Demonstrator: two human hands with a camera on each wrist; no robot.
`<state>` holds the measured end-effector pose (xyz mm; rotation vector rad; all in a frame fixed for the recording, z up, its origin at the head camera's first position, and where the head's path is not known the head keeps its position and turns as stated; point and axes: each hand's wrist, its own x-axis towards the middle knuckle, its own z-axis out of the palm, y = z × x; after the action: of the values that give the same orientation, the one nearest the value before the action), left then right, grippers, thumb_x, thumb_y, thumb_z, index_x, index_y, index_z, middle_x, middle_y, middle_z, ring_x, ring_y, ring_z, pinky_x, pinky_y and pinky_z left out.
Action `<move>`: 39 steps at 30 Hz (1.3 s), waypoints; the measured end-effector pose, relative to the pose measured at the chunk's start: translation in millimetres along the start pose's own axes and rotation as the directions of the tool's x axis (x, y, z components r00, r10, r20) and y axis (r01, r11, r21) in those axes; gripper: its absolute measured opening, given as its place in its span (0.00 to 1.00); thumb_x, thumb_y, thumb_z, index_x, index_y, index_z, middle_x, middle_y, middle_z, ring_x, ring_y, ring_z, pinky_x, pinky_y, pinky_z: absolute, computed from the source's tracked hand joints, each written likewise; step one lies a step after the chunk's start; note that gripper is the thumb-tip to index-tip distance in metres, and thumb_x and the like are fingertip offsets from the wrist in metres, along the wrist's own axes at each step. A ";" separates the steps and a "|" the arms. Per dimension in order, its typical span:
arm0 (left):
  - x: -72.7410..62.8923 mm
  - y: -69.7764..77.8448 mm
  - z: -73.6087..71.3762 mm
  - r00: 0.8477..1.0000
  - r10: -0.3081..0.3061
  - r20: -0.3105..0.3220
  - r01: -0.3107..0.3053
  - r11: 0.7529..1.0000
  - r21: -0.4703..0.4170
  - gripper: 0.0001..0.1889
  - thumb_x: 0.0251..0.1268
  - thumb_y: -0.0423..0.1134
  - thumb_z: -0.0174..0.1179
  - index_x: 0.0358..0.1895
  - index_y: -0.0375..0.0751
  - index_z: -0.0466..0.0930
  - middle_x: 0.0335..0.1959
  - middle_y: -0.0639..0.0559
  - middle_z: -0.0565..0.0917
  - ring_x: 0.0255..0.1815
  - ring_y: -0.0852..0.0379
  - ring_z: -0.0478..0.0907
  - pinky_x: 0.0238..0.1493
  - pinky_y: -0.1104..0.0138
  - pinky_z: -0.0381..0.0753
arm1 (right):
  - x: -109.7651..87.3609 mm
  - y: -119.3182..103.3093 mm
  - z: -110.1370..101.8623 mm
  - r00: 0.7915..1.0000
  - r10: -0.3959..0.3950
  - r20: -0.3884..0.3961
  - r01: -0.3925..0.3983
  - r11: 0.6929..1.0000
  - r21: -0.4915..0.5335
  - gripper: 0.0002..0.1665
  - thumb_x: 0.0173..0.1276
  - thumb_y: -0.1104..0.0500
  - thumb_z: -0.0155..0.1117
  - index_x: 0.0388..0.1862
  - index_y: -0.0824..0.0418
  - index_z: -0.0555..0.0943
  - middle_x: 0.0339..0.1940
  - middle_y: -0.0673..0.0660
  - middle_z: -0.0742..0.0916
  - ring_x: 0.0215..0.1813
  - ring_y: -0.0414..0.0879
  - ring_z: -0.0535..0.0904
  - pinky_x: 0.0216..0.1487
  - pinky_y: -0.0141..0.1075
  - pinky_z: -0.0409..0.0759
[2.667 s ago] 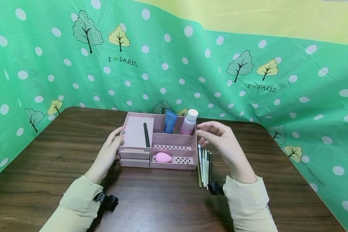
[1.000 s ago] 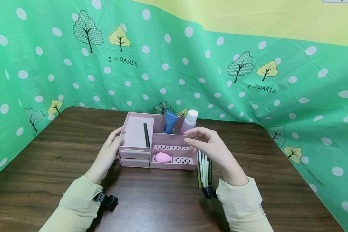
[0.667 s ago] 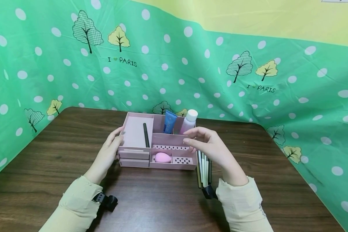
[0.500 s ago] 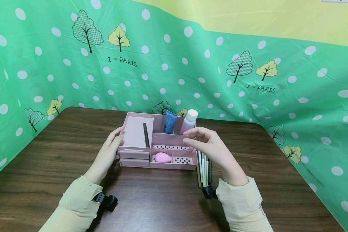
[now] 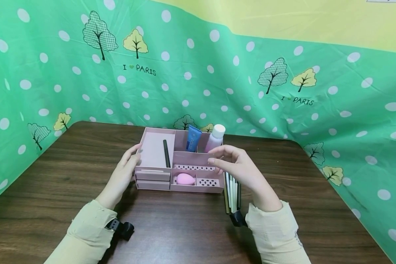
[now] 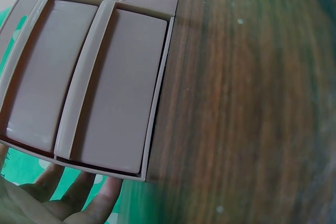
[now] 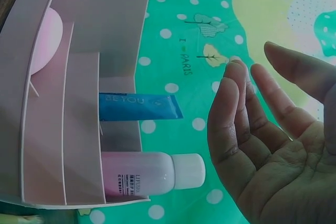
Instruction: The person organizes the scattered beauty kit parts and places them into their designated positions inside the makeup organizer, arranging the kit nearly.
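A pink desktop organizer (image 5: 156,148) stands on the table, its two small drawers (image 6: 113,93) closed. My left hand (image 5: 119,176) touches its left side with fairly straight fingers. Above the organizer's front right compartments hovers my right hand (image 5: 239,165), fingers loosely bent and holding nothing, as the right wrist view confirms. Behind that hand a white-capped pink bottle (image 5: 215,137) stands in a rear compartment beside a blue tube (image 5: 193,138). A pink makeup sponge (image 5: 186,179) sits in a front compartment. On the top left tray lies a dark pen-like stick (image 5: 166,153).
Several slim brushes or pencils (image 5: 231,192) lie side by side right of the organizer, partly hidden under my right wrist and its black camera (image 5: 238,219). A green patterned cloth (image 5: 184,73) hangs behind the brown wooden table (image 5: 184,227).
Since the earliest frame my right hand has moved left from beside the bottle to over the organizer's right part. During the last second both hands stay still.
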<state>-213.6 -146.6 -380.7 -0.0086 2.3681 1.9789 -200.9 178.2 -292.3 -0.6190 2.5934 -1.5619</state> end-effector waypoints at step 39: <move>-1.2 0.1 1.2 1.000 0.019 -0.013 -0.019 1.000 -0.011 0.29 0.79 0.55 0.37 0.79 0.61 0.51 0.75 0.43 0.58 0.61 0.48 0.65 0.48 0.64 0.72 | 6.5 9.7 28.4 0.998 0.019 0.058 -0.012 0.994 -0.109 0.13 0.66 0.56 0.69 0.47 0.60 0.85 0.38 0.58 0.85 0.33 0.52 0.81 0.36 0.41 0.82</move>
<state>-212.3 -145.4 -380.7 0.0005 2.3734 2.0067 -203.0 156.0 -313.4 -0.6406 2.6471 -1.3834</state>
